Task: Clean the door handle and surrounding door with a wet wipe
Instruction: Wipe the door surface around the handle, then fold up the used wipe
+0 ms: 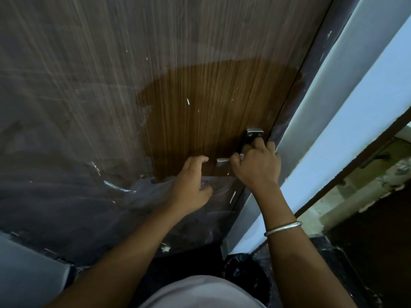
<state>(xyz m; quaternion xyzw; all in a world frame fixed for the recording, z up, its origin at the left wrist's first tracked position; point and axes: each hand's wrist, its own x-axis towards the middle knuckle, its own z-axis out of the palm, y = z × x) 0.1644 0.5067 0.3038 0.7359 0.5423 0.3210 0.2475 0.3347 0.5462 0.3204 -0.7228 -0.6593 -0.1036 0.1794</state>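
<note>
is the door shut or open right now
Shut, as far as shows: the door lies flush against the frame with no gap, while the right hand grips the handle.

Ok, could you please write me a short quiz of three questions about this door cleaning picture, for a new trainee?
1. True or false: the right hand grips the metal door handle.
2. Which wrist wears the metal bangle? A) left B) right C) neither
3. Fill in: on the door, the clean brown patch lies mostly ___ the handle, as seen in the picture.

Key: 1 true; 2 B; 3 above.
</note>
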